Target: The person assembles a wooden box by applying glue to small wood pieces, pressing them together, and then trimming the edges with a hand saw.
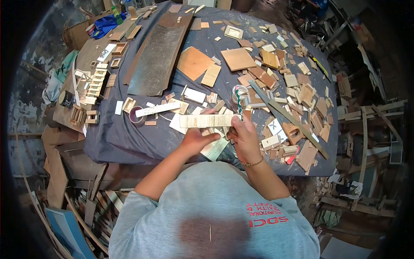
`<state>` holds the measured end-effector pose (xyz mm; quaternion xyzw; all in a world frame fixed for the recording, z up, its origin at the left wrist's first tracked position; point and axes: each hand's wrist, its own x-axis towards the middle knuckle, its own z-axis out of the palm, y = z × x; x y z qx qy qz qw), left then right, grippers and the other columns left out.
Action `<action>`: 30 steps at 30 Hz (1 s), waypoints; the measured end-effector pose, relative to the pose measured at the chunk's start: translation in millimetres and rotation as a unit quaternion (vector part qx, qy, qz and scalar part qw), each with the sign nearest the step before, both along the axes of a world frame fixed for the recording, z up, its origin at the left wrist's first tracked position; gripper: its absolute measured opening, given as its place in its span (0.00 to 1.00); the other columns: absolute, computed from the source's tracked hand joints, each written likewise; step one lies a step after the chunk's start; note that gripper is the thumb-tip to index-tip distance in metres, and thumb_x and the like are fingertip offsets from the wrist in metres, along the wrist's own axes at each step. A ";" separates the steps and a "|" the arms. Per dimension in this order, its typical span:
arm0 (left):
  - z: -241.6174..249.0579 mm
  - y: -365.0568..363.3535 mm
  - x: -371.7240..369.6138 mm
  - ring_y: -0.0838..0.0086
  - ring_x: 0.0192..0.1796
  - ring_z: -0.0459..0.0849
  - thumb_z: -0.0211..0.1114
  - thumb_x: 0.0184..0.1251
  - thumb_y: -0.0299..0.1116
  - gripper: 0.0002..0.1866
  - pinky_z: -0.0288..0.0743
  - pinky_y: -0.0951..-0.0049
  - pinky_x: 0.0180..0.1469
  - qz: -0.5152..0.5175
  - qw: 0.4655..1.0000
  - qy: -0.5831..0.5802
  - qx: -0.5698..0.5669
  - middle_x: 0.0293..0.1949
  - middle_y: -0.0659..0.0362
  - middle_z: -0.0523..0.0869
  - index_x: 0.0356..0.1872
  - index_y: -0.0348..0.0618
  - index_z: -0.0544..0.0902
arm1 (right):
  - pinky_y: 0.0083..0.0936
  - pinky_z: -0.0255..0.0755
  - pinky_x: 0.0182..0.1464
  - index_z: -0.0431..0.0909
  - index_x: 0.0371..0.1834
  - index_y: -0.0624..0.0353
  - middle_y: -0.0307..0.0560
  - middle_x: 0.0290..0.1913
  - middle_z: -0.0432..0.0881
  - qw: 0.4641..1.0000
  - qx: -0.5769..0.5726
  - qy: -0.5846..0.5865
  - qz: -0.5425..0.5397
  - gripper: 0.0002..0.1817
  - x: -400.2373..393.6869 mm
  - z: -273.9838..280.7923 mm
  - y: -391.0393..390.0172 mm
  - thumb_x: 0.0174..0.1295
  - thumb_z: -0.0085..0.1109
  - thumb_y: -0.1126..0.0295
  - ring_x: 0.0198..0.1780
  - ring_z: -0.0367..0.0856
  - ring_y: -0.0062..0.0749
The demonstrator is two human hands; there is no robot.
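Note:
A long, pale wooden strip point(206, 121) made of several narrow pieces side by side lies level in front of the chest. My left hand point(197, 139) is under its left part, fingers behind it and thumb stretched out below. At the right end my right hand point(243, 133) grips the strip between thumb and fingers. Behind the right hand stands a round container point(239, 94) with a green twisted thing at its side. A greenish-white board point(214, 149) lies on the table below the hands.
The cloth-covered table point(112, 144) holds a long dark metal sheet point(159, 54), a purple tape roll point(136, 115), and small wooden boxes at left. Many wood offcuts and a long metal-like bar point(297, 125) lie at right. A person is partly visible at the top right.

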<state>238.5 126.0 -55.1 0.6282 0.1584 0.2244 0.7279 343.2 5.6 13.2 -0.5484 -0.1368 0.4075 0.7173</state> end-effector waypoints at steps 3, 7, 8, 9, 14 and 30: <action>29.6 -8.0 -7.8 0.67 0.63 0.73 0.74 0.55 0.33 0.35 0.67 0.65 0.65 -0.077 0.974 -0.109 -0.183 0.60 0.55 0.74 0.64 0.40 0.68 | 0.15 0.61 0.31 0.70 0.47 0.58 0.29 0.26 0.67 1.000 0.015 -0.005 0.002 0.17 -13.3 5.8 -2.5 0.71 0.51 0.55 0.25 0.60 0.12; 52.2 -11.6 -11.6 0.60 0.61 0.75 0.65 0.64 0.39 0.28 0.67 0.58 0.64 -0.031 0.972 -0.139 -0.186 0.57 0.47 0.77 0.61 0.34 0.71 | 0.15 0.62 0.31 0.69 0.46 0.60 0.33 0.28 0.68 0.997 0.066 -0.026 0.016 0.22 -21.7 15.6 -1.6 0.70 0.51 0.49 0.26 0.64 0.14; 52.8 -12.3 -15.1 0.59 0.60 0.77 0.63 0.65 0.38 0.27 0.68 0.58 0.64 -0.013 0.971 -0.138 -0.194 0.55 0.46 0.79 0.60 0.34 0.71 | 0.15 0.62 0.31 0.69 0.45 0.60 0.33 0.28 0.67 0.995 0.078 -0.063 -0.016 0.21 -20.0 9.1 -4.3 0.70 0.50 0.51 0.26 0.63 0.14; 56.6 -12.7 -17.8 0.59 0.58 0.78 0.60 0.65 0.37 0.25 0.69 0.57 0.63 0.006 0.970 -0.137 -0.202 0.54 0.45 0.80 0.60 0.33 0.71 | 0.15 0.61 0.31 0.69 0.44 0.60 0.33 0.27 0.67 0.990 0.089 -0.099 -0.047 0.20 -18.8 9.0 -6.0 0.71 0.49 0.52 0.26 0.63 0.14; 89.1 -13.4 -35.3 0.54 0.45 0.86 0.52 0.61 0.37 0.17 0.80 0.56 0.50 -0.023 0.958 -0.061 -0.280 0.39 0.48 0.82 0.45 0.35 0.73 | 0.14 0.57 0.31 0.67 0.34 0.56 0.33 0.26 0.67 0.982 0.145 -0.119 0.000 0.14 -11.4 33.2 -11.3 0.73 0.47 0.58 0.26 0.60 0.14; 95.3 5.4 -72.1 0.74 0.18 0.70 0.48 0.62 0.40 0.15 0.67 0.73 0.24 -0.020 0.945 -0.019 -0.326 0.22 0.57 0.73 0.39 0.37 0.72 | 0.13 0.56 0.28 0.71 0.33 0.57 0.30 0.24 0.67 0.985 0.008 -0.149 0.090 0.12 -11.9 -26.6 1.8 0.72 0.49 0.62 0.26 0.61 0.12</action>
